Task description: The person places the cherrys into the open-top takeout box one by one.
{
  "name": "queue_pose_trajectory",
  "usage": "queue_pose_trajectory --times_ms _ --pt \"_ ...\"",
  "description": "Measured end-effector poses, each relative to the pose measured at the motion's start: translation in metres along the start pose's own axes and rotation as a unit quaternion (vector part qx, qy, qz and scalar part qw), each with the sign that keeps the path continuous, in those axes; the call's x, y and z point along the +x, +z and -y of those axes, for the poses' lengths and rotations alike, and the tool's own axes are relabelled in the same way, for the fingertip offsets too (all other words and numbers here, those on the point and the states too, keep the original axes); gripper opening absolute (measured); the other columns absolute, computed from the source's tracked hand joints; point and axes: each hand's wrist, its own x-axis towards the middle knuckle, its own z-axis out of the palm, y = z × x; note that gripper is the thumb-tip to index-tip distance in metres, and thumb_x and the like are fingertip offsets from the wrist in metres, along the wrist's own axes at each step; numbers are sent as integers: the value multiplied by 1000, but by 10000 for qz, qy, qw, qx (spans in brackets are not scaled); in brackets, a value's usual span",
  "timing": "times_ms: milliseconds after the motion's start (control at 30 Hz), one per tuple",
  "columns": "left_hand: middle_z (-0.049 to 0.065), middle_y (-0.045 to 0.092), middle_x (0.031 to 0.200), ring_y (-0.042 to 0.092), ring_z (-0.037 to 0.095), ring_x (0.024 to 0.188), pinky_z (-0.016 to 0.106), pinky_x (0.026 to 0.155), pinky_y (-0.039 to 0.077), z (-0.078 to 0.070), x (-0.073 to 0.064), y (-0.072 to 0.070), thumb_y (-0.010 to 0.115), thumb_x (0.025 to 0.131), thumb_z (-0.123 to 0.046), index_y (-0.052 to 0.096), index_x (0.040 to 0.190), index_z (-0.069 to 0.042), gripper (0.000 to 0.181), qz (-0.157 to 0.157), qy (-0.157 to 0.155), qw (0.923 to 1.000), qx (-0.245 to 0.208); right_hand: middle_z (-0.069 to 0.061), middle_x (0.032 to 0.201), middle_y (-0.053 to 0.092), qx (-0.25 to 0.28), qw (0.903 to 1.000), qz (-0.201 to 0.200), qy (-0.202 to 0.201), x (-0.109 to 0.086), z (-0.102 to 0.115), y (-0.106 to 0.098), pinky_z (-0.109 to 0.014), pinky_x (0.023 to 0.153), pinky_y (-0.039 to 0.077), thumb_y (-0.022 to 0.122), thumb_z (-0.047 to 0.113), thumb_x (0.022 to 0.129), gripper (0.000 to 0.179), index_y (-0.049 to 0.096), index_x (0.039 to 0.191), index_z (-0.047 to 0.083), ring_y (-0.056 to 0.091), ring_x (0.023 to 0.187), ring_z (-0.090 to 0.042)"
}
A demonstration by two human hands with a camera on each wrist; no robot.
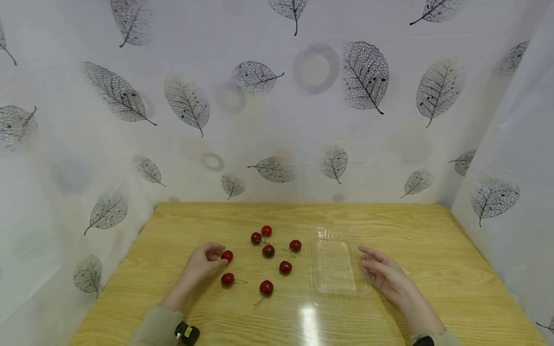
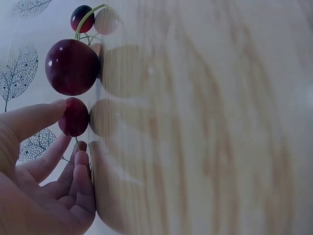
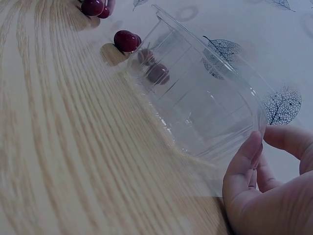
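Observation:
My left hand (image 1: 202, 263) is on the left of the table, thumb and forefinger on either side of a red cherry (image 1: 227, 256). That cherry (image 2: 74, 117) rests against the wood in the left wrist view, with the thumb tip on its side. Nearer me lies another cherry (image 1: 227, 279) with a stem. A clear plastic container (image 1: 315, 269) stands right of the cherries. My right hand (image 1: 389, 278) is at its right side. In the right wrist view, thumb and forefinger pinch the container's rim (image 3: 252, 95) near a corner; their exact contact is partly hidden.
Several more cherries lie mid-table, including a dark one (image 1: 268, 251), one beside the container (image 1: 295, 245) and a nearer one (image 1: 266, 288). The wooden table (image 1: 242, 322) meets a leaf-patterned sheet (image 1: 277, 120) at the back and sides.

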Motion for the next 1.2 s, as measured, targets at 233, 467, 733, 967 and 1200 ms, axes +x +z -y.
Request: queue_pose_trajectory --times_ms 233,467,733,967,1200 --pt "18 73 114 64 22 93 29 79 51 -1 2 1 81 90 -3 70 119 3 31 -6 -29 10000 80 11 111 67 23 10000 43 -6 0 0 1 -15 89 58 49 0 110 40 73 123 29 67 96 1" --pt "15 73 110 65 22 94 30 80 53 -1 1 0 77 90 1 71 118 1 28 6 -85 9996 266 11 112 68 81 9999 2 67 1 2 2 -15 89 58 49 -1 110 40 73 123 29 67 97 0" --pt "16 74 116 67 23 98 33 85 55 -6 2 -2 78 90 -3 71 121 0 32 91 -202 9994 261 11 111 69 56 10000 -52 50 1 2 2 -15 88 58 49 -1 109 40 73 123 28 67 97 0" --pt "14 72 114 60 22 94 28 78 49 -11 2 0 82 89 -10 70 122 -1 36 152 -330 9988 332 12 113 69 -17 9997 -211 86 1 2 2 -15 88 57 50 0 109 39 73 121 30 67 97 1" --pt "15 71 117 63 24 100 32 82 53 -12 1 1 79 90 -11 69 124 -1 37 145 -418 9988 208 12 111 69 33 9997 -198 119 2 2 2 -15 88 57 51 0 109 39 73 121 29 67 96 1"
